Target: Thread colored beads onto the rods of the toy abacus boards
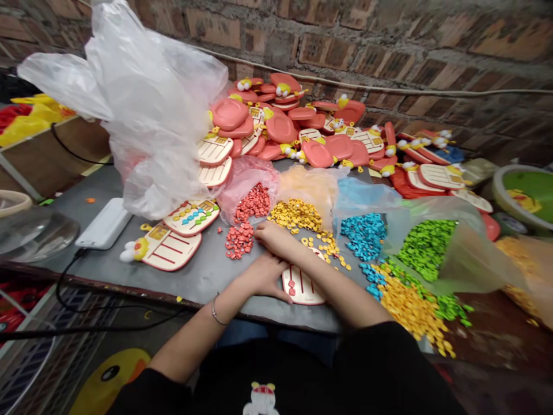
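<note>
My left hand [262, 275] lies on the grey table [203, 274], its fingers curled against the edge of a white toy abacus board [302, 287] with red rods. My right hand [271, 236] reaches across it to the pile of red beads [240, 239], fingers pinched together at the pile; what they hold is too small to see. Beside it lie yellow beads [298, 214], blue beads [363, 233], green beads [425, 245] and orange-yellow beads [410, 311].
Two more abacus boards [170, 249] lie at the left, one with beads fitted. A heap of red toy parts [319, 135] fills the back by the brick wall. A large clear plastic bag [147, 115], a white device [103, 225] with a cable, and a green basin [527, 193] stand around.
</note>
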`<state>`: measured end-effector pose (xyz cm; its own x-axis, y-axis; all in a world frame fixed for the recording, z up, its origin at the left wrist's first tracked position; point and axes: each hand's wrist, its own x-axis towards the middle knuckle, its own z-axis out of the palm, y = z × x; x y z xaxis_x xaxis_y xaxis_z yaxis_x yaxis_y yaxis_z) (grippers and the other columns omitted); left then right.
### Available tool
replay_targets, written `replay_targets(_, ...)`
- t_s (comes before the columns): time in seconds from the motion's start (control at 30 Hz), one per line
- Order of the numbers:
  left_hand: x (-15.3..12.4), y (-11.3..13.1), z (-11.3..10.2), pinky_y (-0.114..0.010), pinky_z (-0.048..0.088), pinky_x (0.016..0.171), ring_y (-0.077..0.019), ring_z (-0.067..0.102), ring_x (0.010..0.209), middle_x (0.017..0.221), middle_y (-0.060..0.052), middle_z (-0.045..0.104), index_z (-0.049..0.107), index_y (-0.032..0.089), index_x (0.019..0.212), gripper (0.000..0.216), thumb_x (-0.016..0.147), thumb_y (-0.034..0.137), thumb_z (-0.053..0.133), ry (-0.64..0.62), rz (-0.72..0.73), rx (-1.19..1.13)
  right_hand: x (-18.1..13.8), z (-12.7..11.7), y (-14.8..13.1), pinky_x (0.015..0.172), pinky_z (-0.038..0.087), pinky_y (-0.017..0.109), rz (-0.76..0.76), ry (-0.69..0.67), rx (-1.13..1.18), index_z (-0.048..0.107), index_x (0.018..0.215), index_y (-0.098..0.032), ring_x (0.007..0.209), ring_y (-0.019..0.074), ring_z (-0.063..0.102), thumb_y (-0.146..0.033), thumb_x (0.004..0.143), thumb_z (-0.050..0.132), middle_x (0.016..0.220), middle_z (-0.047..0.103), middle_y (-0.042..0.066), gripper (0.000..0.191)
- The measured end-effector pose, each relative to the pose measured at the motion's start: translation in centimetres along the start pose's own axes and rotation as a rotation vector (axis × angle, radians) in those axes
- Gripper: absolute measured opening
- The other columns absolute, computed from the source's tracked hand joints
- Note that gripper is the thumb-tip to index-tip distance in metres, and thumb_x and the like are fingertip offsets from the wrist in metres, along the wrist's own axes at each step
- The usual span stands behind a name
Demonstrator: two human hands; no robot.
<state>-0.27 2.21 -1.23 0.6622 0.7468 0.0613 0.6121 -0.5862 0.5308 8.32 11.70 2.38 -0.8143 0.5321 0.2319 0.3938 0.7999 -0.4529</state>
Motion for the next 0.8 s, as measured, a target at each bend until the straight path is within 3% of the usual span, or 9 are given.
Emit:
replay_targets(0.1,0.1,0.1,-0.2,-0.052,0.025,0.113,-0.0415,0.029,0.138,0.149,-0.019,0.037,0.042,0.014,0.142,0.106,0.061,0.078,0.068,-0.007,-0.012,0.035,-2.5,-2.0,0.3,0.072,0.051,0.027,0.025,0.115,0.085,0.069,0.082,-0.015,0.079,0.0161,0.061,-0.007,0.087,0.055,0.083,0.066,0.005,0.017)
replay_targets(0.23,0.1,0.2,-0.4,-0.054,0.021,0.114,-0.0424,0.008,0.145,0.16,-0.018,0.009,0.029,0.019,0.151,0.114,0.061,0.079,0.067,0.017,-0.035,0.076,-9.8,-5.4,1.3,0.083,0.053,0.034,0.181,0.352,0.214,0.068,0.095,-0.019,0.092,0.0196,0.065,-0.019,0.092,0.055,0.097,0.07,0.007,0.014)
replay_targets(0.3,0.0,0.2,-0.5,-0.054,0.019,0.115,-0.0423,0.007,0.145,0.161,-0.015,0.003,0.031,0.024,0.15,0.111,0.06,0.08,0.067,0.036,-0.038,0.08,-13.6,-6.0,1.9,0.084,0.053,0.038,0.287,0.456,0.238,0.069,0.092,-0.021,0.092,0.0213,0.066,-0.023,0.091,0.058,0.095,0.071,0.007,0.012)
replay_targets(0.4,-0.1,0.2,-0.6,-0.055,0.021,0.114,-0.0435,0.01,0.144,0.161,-0.016,0.003,0.034,0.025,0.149,0.111,0.059,0.081,0.067,0.031,-0.043,0.094,-17.3,-5.2,2.7,0.083,0.054,0.04,0.388,0.473,0.193,0.069,0.087,-0.022,0.09,0.0223,0.067,-0.025,0.09,0.058,0.094,0.072,0.007,0.012)
replay_targets(0.6,0.0,0.2,-0.6,-0.055,0.022,0.113,-0.0419,0.017,0.143,0.159,-0.018,0.01,0.034,0.025,0.149,0.111,0.059,0.08,0.067,0.026,-0.05,0.154,-17.5,-2.3,3.8,0.078,0.053,0.036,0.327,0.465,0.103,0.069,0.082,-0.02,0.087,0.0214,0.065,-0.023,0.093,0.053,0.094,0.069,0.009,0.019)
replay_targets(0.8,0.1,0.2,-0.6,-0.054,0.023,0.112,-0.0417,0.021,0.141,0.159,-0.018,0.014,0.036,0.025,0.148,0.113,0.055,0.082,0.068,0.036,-0.061,0.172,-18.6,-2.8,3.0,0.075,0.05,0.037,0.328,0.403,0.06,0.068,0.081,-0.02,0.08,0.0225,0.06,-0.024,0.09,0.058,0.079,0.067,0.007,0.014)
